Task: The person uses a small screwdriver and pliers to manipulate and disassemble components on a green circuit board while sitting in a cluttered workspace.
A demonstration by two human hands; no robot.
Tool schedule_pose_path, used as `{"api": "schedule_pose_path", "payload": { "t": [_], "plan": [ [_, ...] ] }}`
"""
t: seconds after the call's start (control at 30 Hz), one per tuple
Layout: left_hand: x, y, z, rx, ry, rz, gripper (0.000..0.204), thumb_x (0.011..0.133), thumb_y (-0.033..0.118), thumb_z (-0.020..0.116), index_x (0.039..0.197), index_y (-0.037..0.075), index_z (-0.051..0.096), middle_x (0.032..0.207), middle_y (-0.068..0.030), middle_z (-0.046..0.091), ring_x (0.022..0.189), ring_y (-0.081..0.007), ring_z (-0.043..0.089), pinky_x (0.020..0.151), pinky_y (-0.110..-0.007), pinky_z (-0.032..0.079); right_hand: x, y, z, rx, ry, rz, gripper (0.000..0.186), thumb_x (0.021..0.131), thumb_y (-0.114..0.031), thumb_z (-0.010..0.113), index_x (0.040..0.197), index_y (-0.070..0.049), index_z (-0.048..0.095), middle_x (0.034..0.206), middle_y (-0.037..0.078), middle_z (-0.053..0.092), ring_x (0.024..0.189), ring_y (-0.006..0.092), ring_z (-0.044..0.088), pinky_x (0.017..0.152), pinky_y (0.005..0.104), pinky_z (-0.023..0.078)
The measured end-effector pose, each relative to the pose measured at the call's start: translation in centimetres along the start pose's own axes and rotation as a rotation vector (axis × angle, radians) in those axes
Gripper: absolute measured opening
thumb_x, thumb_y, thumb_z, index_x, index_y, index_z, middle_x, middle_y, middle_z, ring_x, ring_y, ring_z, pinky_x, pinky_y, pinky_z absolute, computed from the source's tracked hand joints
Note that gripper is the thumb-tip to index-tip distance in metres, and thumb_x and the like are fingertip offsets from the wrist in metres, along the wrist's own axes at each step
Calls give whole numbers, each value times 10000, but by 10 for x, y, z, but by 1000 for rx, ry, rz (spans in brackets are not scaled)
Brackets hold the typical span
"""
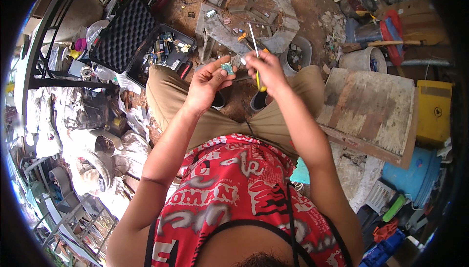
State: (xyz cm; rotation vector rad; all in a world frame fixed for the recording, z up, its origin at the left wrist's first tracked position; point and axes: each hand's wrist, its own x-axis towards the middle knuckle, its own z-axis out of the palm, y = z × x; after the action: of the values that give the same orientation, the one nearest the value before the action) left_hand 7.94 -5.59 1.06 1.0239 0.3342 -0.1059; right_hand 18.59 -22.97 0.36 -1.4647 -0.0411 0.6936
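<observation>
My left hand pinches a small green circuit board between thumb and fingers, above my lap. Close beside it, my right hand is closed around a screwdriver with a yellow and black handle, its thin shaft pointing up and away. A tiny white piece shows at the right fingertips; what it is I cannot make out. Beyond my hands stands a worn grey ring-shaped frame. Orange-handled pliers lie on its near side, partly behind the right hand.
To the left, an open black case with a foam-lined lid holds several small electronic parts. A bucket stands by my right knee. Further right are a wooden board, a yellow container and a blue container. Scrap covers the left side.
</observation>
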Motion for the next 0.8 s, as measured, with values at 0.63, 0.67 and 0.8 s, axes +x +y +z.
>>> {"api": "schedule_pose_path", "payload": {
  "t": [0.63, 0.67, 0.8],
  "plan": [
    [14, -34, -18, -36, 204, -21, 286, 948, 89, 591, 1227, 27, 584, 990, -36, 663, 872, -120, 643, 796, -258, 541, 60, 6, -60, 120, 249, -15, 166, 886, -191, 668, 1004, -73, 663, 903, 45, 695, 605, 93, 584, 541, 230, 462],
    [16, -35, -16, -12, 205, -26, 277, 941, 91, 605, 1208, 17, 592, 979, -38, 665, 861, -118, 642, 786, -253, 539, 40, 14, -53, 87, 211, 15, 200, 894, -232, 669, 1026, -81, 659, 922, 38, 696, 616, 83, 576, 544, 223, 459],
    [24, -49, -5, 86, 87, -46, 246, 894, 75, 673, 1121, 7, 608, 931, -34, 675, 834, -114, 640, 740, -246, 529, -29, 36, -17, -84, -17, 33, 217, 891, -241, 685, 1010, -60, 662, 811, 1, 653, 593, 62, 566, 527, 212, 449]
  ]
}}
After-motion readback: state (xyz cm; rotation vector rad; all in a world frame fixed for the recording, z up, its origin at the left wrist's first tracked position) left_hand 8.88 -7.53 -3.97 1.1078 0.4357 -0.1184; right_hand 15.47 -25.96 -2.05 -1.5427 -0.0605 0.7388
